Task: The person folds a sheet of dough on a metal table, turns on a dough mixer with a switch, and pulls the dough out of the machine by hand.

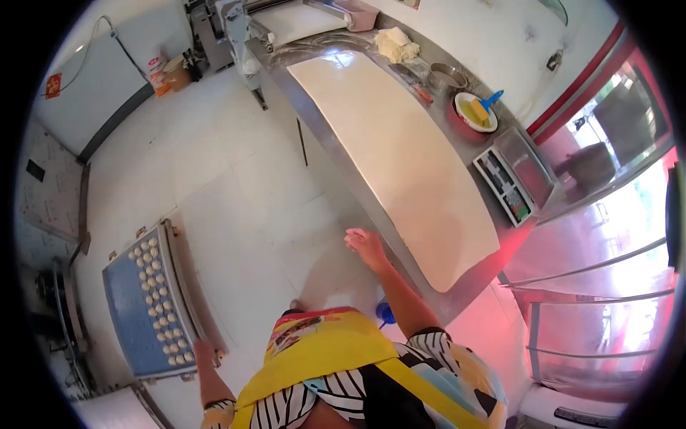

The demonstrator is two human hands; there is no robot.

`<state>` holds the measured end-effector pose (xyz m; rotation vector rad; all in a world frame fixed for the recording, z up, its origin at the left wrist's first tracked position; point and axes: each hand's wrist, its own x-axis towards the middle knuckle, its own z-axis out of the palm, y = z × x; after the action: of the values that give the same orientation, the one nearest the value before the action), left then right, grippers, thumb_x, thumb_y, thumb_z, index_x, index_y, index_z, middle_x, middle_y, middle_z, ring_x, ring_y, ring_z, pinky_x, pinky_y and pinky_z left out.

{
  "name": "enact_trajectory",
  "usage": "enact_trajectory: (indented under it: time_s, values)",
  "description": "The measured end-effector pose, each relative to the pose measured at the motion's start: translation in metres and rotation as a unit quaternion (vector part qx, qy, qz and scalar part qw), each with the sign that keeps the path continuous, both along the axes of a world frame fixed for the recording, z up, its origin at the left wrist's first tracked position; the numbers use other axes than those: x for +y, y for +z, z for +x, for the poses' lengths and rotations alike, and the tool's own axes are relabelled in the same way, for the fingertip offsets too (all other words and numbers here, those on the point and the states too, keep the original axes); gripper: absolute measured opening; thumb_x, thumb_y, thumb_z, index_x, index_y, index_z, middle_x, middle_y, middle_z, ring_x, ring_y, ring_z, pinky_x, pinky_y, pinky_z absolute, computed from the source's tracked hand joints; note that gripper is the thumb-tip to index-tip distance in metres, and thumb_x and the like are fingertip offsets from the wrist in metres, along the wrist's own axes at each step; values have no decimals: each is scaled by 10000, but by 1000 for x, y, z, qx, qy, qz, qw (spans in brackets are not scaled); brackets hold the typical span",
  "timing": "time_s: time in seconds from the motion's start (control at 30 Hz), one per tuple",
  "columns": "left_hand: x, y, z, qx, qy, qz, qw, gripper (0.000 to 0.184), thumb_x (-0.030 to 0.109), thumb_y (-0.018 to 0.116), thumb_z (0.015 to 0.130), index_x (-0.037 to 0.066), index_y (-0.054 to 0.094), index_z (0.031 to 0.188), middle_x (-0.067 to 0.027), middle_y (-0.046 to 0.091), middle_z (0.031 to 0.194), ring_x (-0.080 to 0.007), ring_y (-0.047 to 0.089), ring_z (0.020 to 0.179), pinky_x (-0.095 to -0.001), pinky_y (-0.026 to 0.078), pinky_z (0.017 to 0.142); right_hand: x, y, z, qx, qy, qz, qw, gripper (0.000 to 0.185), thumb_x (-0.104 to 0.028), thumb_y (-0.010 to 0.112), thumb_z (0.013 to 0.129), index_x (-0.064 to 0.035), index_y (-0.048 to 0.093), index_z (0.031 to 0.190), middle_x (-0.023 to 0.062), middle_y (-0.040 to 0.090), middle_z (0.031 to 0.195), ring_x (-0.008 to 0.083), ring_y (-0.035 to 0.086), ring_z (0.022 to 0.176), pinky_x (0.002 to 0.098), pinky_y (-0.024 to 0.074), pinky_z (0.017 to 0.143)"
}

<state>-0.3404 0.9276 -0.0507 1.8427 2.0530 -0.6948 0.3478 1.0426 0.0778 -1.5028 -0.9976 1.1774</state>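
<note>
Cream-coloured, long flat dough sheet point(400, 150) slants upper-centre to lower-right, rightward of the nearer, loose, empty right hand point(366, 245) — whether the left hand point(205, 351) grips, I cannot tell.

A long dough sheet point(400, 157) lay along the bench point(468, 289); the right hand point(365, 245) hung near the bench's edge, the left hand point(204, 351) beside a blue tray point(127, 307) of dough balls point(163, 310).
</note>
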Motion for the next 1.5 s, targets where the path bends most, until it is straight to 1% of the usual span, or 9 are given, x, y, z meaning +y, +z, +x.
enact_trajectory:
  time_s: [0.03,0.1,0.13,0.27,0.43,0.93,1.23,1.27,1.5]
  values:
    - [68,17,17,100,-202,41,973,184,198,529,773,40,571,689,-129,575,702,-283,565,704,-411,440,549,16,2,0,37,-7,-6,999,290,-130,567,788,38,561,1025,82,623,870,98,574,690,223,449,577]
    - [214,-18,18,-437,145,73,885,129,210,495,803,94,540,771,-72,524,664,-225,524,630,-369,416,495,57,34,-3,23,-4,-24,999,292,-141,567,793,43,561,1021,83,623,859,102,576,678,227,454,577]
    - [305,-19,40,-723,337,-47,601,102,228,496,800,133,531,813,-37,491,630,-187,498,594,-339,401,459,84,56,5,16,-10,-24,1000,294,-146,567,796,45,560,1019,83,622,854,105,578,672,229,457,577]
    - [492,94,261,-536,128,105,828,523,189,574,787,37,379,1248,-82,566,868,-190,547,741,-280,452,633,179,88,71,103,-114,-9,988,271,-162,563,807,28,574,1000,86,623,842,126,590,690,240,473,586]
    - [566,140,372,-534,-112,94,833,565,161,614,771,38,362,1261,-135,573,980,-209,565,854,-320,463,751,276,54,155,148,-209,-24,966,297,-206,558,818,22,556,1009,98,612,883,163,600,755,263,479,609]
    - [951,91,561,-537,321,66,777,686,455,500,832,8,271,1299,-174,434,1230,-284,384,1166,-467,358,896,462,101,489,103,-484,81,865,152,-145,524,820,-29,566,909,74,589,853,159,572,750,269,482,612]
    - [973,35,596,-431,194,261,842,615,478,370,883,-99,367,1096,-281,469,1077,-366,509,950,-426,424,802,535,32,633,-425,-361,-193,807,221,-170,507,795,-112,590,991,106,595,893,268,565,807,365,455,696]
    - [972,48,606,-411,201,264,849,606,476,365,885,-94,373,1092,-276,471,1077,-361,507,955,-423,422,806,542,32,650,-717,-31,-304,627,284,-234,514,798,-80,575,1029,143,585,1002,297,548,921,393,443,776]
    - [968,63,615,-374,215,269,861,580,472,337,895,-70,386,1094,-259,465,1102,-348,488,997,-412,406,839,555,26,641,-511,-219,-286,780,349,-345,513,808,-79,602,1016,185,546,1085,328,519,997,411,404,865]
